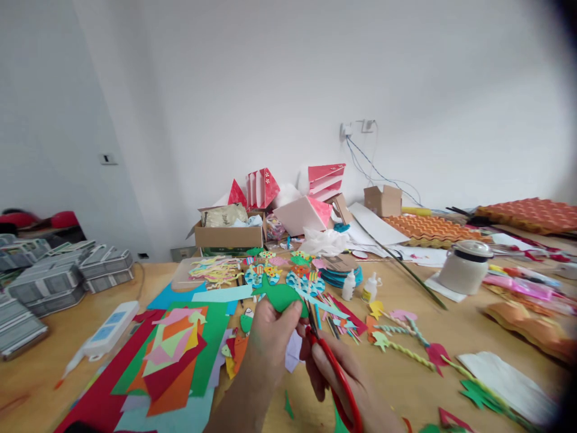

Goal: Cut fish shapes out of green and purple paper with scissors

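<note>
My left hand (pixel 276 328) pinches a green paper fish cutout (pixel 280 294), its forked tail pointing up and left. In my right hand (pixel 333 367) is a pair of red-handled scissors (pixel 338 379), the fingers in the loops. The dark blades meet the right end of the green paper; whether they are apart is hard to make out. A small green paper scrap (pixel 288 404) lies on the table below my hands. Just left of my left wrist are finished-looking paper fish (pixel 246 323) and orange paper (pixel 240 349).
Coloured paper sheets (pixel 169 367) are stacked at left, near a white glue gun (pixel 110 331). Beyond my hands stand white glue bottles (pixel 348 285), blue-rimmed discs (pixel 338 273) and a cardboard box (pixel 229 236). Braided paper strands (pixel 410 355) and a lidded jar (pixel 464 267) are at right.
</note>
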`<state>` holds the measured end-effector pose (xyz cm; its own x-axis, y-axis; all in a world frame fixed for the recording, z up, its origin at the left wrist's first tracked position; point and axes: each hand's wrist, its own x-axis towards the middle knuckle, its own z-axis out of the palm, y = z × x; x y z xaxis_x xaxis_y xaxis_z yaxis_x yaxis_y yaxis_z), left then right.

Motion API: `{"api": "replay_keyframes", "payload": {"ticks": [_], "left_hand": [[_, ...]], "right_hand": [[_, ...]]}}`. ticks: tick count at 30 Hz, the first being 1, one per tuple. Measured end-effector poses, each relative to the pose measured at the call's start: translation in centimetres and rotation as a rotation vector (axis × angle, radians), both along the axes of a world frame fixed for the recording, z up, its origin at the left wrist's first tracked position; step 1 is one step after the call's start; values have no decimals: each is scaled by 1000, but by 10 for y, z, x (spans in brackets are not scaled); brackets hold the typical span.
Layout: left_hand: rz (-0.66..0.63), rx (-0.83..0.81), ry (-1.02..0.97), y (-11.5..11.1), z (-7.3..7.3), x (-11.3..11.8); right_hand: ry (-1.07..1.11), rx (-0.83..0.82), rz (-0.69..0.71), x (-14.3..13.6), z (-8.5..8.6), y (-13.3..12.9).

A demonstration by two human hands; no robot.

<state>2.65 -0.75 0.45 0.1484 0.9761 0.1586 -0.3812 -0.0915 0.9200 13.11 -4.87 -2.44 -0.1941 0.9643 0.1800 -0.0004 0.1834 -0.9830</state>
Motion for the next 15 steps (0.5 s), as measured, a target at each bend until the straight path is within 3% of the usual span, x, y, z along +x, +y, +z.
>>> {"api": "replay_keyframes", "payload": {"ticks": [6, 11, 15], "left_hand": [[10, 41, 40, 3, -2, -1], [10, 87, 140, 6, -6, 1], [-74, 54, 131, 3, -11, 11]], "right_hand": [[78, 18, -54, 0, -11, 3], [329, 141, -321, 8, -14, 18], [427, 85, -395, 9, -6, 19]]}}
